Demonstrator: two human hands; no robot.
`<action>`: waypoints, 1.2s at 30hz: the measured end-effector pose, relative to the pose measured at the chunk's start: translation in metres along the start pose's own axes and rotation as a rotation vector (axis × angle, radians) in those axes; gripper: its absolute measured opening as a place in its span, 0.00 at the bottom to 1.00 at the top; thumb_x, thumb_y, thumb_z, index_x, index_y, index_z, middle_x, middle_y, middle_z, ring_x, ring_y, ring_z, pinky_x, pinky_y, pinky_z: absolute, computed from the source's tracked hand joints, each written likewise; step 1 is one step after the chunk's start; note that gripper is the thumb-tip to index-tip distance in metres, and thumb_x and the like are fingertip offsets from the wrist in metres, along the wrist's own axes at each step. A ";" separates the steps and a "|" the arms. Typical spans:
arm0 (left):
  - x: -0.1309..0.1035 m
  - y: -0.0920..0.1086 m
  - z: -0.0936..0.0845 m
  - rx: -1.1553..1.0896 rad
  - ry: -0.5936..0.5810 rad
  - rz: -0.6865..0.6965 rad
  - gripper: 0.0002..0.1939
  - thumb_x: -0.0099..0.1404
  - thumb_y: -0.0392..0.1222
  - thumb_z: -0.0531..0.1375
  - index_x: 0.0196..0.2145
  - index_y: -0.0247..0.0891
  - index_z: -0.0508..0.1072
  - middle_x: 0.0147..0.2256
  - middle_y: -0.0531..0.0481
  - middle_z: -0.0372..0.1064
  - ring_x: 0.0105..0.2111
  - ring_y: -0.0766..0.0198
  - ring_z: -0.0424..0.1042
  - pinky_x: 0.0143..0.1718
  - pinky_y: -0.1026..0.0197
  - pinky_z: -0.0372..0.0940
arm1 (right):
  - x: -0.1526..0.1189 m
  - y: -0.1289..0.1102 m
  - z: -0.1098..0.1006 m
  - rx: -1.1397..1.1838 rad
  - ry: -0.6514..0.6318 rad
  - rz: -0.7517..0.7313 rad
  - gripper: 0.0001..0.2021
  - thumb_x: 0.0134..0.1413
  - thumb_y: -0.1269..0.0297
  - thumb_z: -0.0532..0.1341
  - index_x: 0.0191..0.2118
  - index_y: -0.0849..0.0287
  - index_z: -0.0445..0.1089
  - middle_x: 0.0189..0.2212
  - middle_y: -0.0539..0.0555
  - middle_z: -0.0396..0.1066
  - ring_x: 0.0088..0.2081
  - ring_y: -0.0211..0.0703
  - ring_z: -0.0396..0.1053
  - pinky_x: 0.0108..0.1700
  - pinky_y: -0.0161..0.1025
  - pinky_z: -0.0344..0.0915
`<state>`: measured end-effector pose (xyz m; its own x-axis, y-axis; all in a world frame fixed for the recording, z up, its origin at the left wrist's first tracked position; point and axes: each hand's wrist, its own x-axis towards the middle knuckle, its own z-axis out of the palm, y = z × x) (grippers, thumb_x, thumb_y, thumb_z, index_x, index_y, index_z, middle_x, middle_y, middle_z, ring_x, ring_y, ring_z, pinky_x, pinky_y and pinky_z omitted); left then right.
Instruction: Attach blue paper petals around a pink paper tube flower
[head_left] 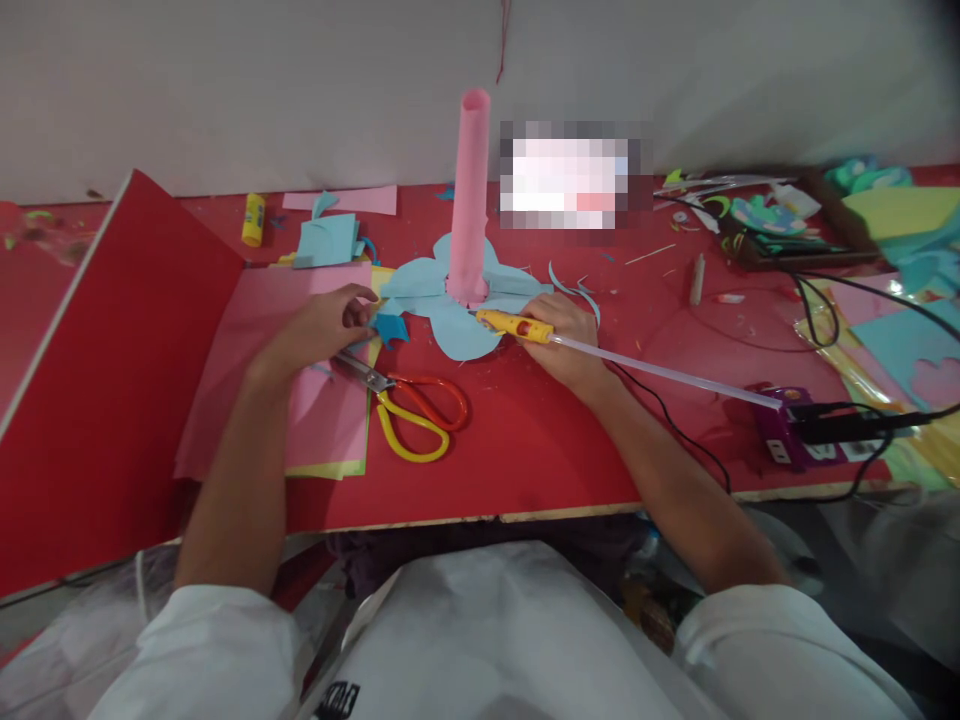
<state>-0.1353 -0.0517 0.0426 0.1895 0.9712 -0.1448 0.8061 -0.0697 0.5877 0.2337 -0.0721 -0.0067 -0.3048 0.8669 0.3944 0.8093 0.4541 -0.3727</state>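
Observation:
A pink paper tube (pixel 470 190) stands upright on a light blue paper flower shape (pixel 465 338) with rounded petals. My right hand (pixel 570 335) is closed around a yellow hot glue gun (pixel 517 325), its nozzle over the front petal near the tube's base. A clear glue stick (pixel 660 370) runs out of the gun's back end. My left hand (pixel 330 320) hovers by the left petal, fingers curled with a gap between thumb and forefinger. Its thumb is close to a small folded darker blue paper piece (pixel 391 328). Scissors (pixel 416 410) with red and yellow handles lie just below.
Pink paper sheets (pixel 330 400) lie under my left arm beside an upright red board (pixel 97 380). A yellow glue stick tube (pixel 254 220) stands behind. To the right are a tray of scraps (pixel 810 235), black cables (pixel 825 320) and a purple box (pixel 795 430).

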 end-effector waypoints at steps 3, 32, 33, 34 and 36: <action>0.004 -0.003 0.001 0.074 0.049 0.042 0.13 0.57 0.52 0.63 0.37 0.42 0.75 0.35 0.48 0.74 0.34 0.58 0.71 0.37 0.58 0.65 | 0.000 -0.002 -0.001 0.003 0.009 0.005 0.07 0.62 0.64 0.62 0.31 0.54 0.69 0.34 0.52 0.75 0.40 0.45 0.69 0.35 0.41 0.53; -0.004 0.067 0.085 -0.205 0.348 0.315 0.04 0.71 0.44 0.57 0.42 0.45 0.70 0.30 0.54 0.65 0.28 0.63 0.64 0.32 0.59 0.58 | 0.004 -0.012 0.002 -0.159 -0.023 0.034 0.09 0.68 0.64 0.60 0.33 0.55 0.68 0.34 0.55 0.74 0.39 0.49 0.68 0.31 0.44 0.44; -0.004 0.067 0.086 -0.204 0.345 0.317 0.04 0.71 0.43 0.57 0.42 0.45 0.70 0.30 0.54 0.66 0.28 0.63 0.64 0.32 0.59 0.58 | 0.004 -0.011 0.001 -0.161 -0.032 0.029 0.09 0.67 0.65 0.60 0.33 0.55 0.68 0.35 0.55 0.75 0.39 0.49 0.68 0.31 0.44 0.45; -0.004 0.066 0.086 -0.203 0.342 0.322 0.03 0.71 0.43 0.57 0.42 0.44 0.70 0.30 0.54 0.66 0.28 0.64 0.64 0.32 0.59 0.58 | 0.004 -0.011 -0.001 -0.163 -0.043 0.026 0.08 0.67 0.65 0.60 0.33 0.55 0.68 0.36 0.55 0.75 0.39 0.48 0.68 0.31 0.44 0.45; -0.004 0.065 0.087 -0.199 0.344 0.337 0.03 0.71 0.40 0.57 0.42 0.44 0.70 0.30 0.54 0.66 0.28 0.65 0.64 0.32 0.60 0.57 | 0.003 -0.010 -0.004 -0.167 -0.065 0.021 0.07 0.66 0.66 0.60 0.34 0.55 0.70 0.37 0.55 0.75 0.39 0.48 0.68 0.32 0.43 0.46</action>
<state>-0.0351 -0.0797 0.0117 0.1980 0.9236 0.3284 0.6039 -0.3788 0.7013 0.2270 -0.0749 0.0018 -0.3144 0.8899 0.3307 0.8863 0.3999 -0.2335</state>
